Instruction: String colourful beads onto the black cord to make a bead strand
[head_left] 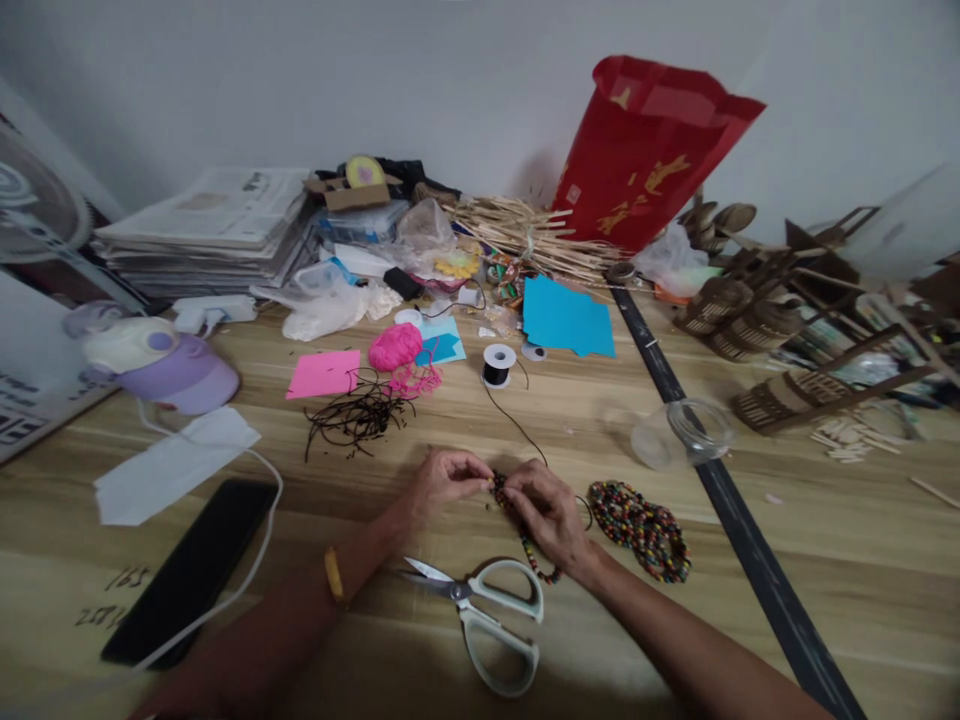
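Observation:
A strand of small multicoloured beads (pixel 527 549) hangs below my right hand (pixel 549 512), whose fingers are pinched on it near its upper end. My left hand (pixel 450 474) faces it from the left, thumb and index finger closed at the dark, beaded end; what exactly they pinch is too small to make out. Black cord (pixel 516 424) runs from a white spool (pixel 497 372) down towards the right hand. Just below both hands lie white-handled scissors (pixel 459 592), blades partly apart and pointing left. To the right rests a coiled pile of beaded strands (pixel 637 530).
Cut black cords (pixel 352 415), pink yarn (pixel 395 346) and blue card (pixel 568 318) lie beyond my hands. A black phone (pixel 191 570) and white cable are at left. Clear round containers (pixel 682 435) stand at right, near a dark strip (pixel 739 520) and woven baskets (pixel 780 395).

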